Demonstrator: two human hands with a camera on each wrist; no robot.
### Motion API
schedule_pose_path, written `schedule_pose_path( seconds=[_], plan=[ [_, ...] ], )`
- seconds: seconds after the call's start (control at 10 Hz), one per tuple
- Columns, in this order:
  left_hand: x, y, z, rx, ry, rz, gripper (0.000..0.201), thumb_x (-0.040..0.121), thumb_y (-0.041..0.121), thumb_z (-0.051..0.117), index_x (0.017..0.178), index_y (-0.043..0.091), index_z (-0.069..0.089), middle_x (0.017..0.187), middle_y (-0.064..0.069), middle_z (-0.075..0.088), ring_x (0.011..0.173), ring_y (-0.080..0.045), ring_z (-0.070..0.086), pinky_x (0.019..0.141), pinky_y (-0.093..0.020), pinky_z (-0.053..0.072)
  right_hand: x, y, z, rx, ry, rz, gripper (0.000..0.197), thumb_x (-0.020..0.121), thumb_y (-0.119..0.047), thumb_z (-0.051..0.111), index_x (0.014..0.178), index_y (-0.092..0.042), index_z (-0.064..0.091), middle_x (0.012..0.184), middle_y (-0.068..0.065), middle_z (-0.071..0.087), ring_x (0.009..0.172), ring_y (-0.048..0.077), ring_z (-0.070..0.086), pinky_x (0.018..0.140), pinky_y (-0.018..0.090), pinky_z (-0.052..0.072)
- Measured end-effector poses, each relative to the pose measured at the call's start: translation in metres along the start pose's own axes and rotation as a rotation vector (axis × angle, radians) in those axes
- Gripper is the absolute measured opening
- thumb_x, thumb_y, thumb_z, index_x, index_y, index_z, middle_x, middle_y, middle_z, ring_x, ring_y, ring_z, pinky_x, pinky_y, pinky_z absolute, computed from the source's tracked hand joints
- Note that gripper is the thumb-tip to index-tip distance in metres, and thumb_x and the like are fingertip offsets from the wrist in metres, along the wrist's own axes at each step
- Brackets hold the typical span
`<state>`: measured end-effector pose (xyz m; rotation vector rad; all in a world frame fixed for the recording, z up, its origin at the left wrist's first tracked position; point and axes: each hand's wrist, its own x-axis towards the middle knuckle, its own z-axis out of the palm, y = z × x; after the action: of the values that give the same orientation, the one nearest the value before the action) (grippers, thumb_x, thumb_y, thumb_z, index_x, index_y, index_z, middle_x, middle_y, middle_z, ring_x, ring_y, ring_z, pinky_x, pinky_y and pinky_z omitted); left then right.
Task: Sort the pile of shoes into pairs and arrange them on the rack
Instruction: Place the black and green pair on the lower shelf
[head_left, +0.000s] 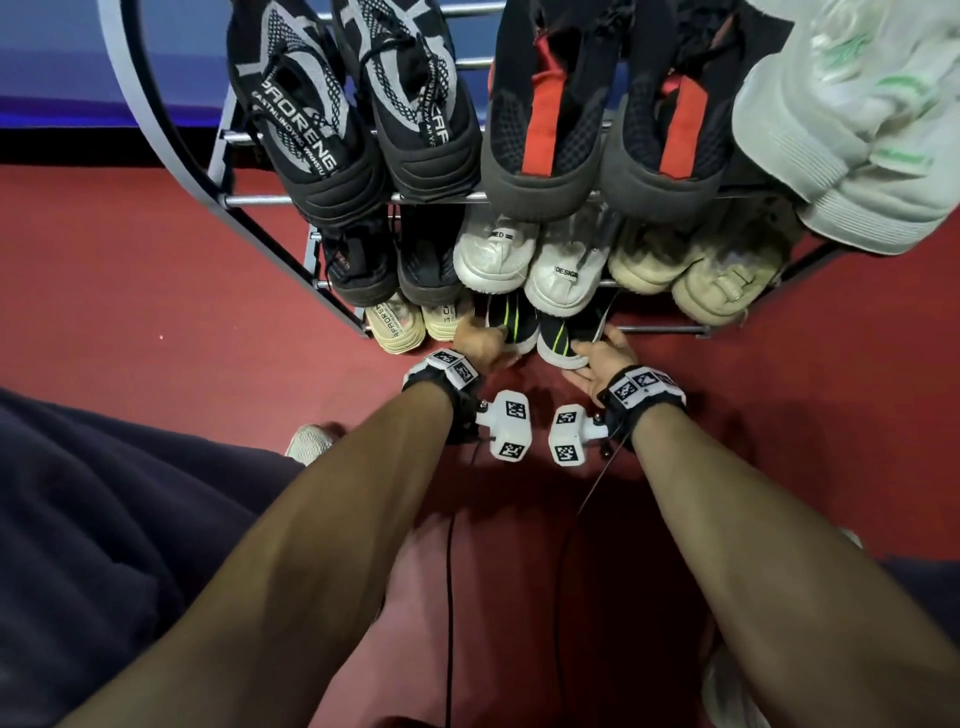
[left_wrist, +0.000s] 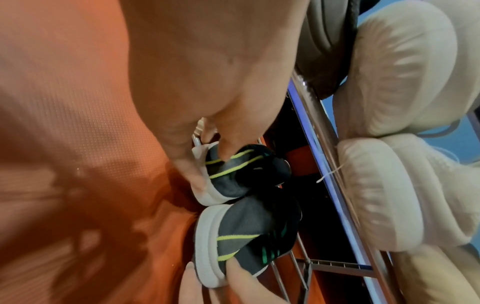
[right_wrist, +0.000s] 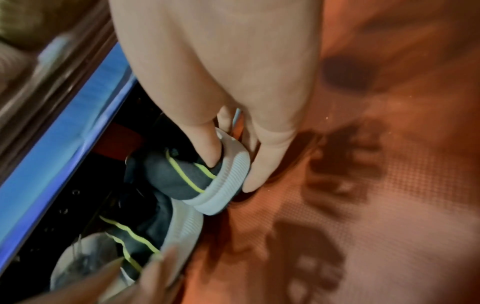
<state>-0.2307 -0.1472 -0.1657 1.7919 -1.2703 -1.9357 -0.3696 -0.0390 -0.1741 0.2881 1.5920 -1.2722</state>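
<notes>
Two dark grey shoes with neon-yellow stripes and white soles sit heel-out at the rack's bottom shelf (head_left: 660, 329). My left hand (head_left: 485, 338) grips the heel of the left shoe (head_left: 511, 322). In the left wrist view a finger hooks into the collar of that shoe (left_wrist: 233, 170) and the thumb presses on its sole. My right hand (head_left: 602, 353) grips the heel of the right shoe (head_left: 563, 338). In the right wrist view this shoe (right_wrist: 187, 176) is pinched between fingers and thumb. Both toes are hidden under the shelf above.
Beige pair (head_left: 410, 325) sits left of my hands on the bottom shelf. Black pair (head_left: 395, 265), white pair (head_left: 530, 260) and cream pair (head_left: 696, 270) fill the middle shelf. Black-grey knit pair (head_left: 358, 119), black-red pair (head_left: 597, 130) and white-green shoes (head_left: 857, 130) sit on top. Red floor (head_left: 156, 286) lies all around.
</notes>
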Motion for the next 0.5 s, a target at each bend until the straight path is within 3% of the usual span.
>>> schedule_pose_path(
  seconds=[0.1, 0.2, 0.3, 0.4, 0.5],
  plan=[
    [0.019, -0.014, -0.004, 0.079, 0.026, -0.003, 0.016, 0.086, 0.001, 0.067, 0.092, 0.013, 0.058, 0.102, -0.011, 0.063, 0.092, -0.025, 0.064, 0.084, -0.037, 0.060, 0.009, 0.011, -0.005, -0.031, -0.009, 0.001, 0.063, 0.090, 0.006, 0.060, 0.139, -0.032, 0.051, 0.118, 0.007, 0.071, 0.096, 0.024, 0.072, 0.072, 0.034, 0.059],
    [0.026, -0.023, 0.001, 0.097, 0.107, 0.023, 0.038, 0.076, 0.011, 0.075, 0.111, 0.005, 0.063, 0.111, -0.014, 0.068, 0.101, -0.030, 0.066, 0.096, -0.044, 0.056, 0.009, 0.012, -0.004, 0.034, 0.000, -0.018, 0.069, 0.089, 0.010, 0.059, 0.142, -0.033, 0.050, 0.115, 0.008, 0.071, 0.101, 0.026, 0.071, 0.076, 0.036, 0.059],
    [0.023, -0.011, 0.000, 0.107, 0.141, 0.074, 0.028, 0.078, 0.012, 0.072, 0.105, 0.010, 0.065, 0.106, -0.011, 0.069, 0.095, -0.025, 0.066, 0.095, -0.042, 0.055, 0.009, 0.003, 0.004, 0.085, -0.030, -0.054, 0.071, 0.090, 0.011, 0.056, 0.145, -0.032, 0.046, 0.115, 0.005, 0.070, 0.107, 0.027, 0.069, 0.083, 0.039, 0.058],
    [0.017, 0.003, 0.002, 0.143, 0.113, 0.062, 0.015, 0.080, 0.013, 0.068, 0.094, 0.015, 0.062, 0.102, -0.011, 0.069, 0.094, -0.026, 0.065, 0.096, -0.044, 0.055, 0.008, -0.006, 0.014, 0.041, -0.024, -0.070, 0.071, 0.092, 0.008, 0.057, 0.148, -0.032, 0.040, 0.129, 0.004, 0.064, 0.112, 0.025, 0.066, 0.075, 0.035, 0.057],
    [0.015, 0.005, 0.005, 0.156, 0.076, 0.037, 0.020, 0.086, 0.009, 0.064, 0.106, 0.007, 0.066, 0.106, -0.016, 0.067, 0.092, -0.022, 0.059, 0.097, -0.043, 0.053, 0.006, -0.003, 0.018, -0.057, -0.045, -0.052, 0.069, 0.096, 0.001, 0.054, 0.150, -0.036, 0.034, 0.138, 0.001, 0.057, 0.115, 0.026, 0.063, 0.080, 0.036, 0.056]
  ],
)
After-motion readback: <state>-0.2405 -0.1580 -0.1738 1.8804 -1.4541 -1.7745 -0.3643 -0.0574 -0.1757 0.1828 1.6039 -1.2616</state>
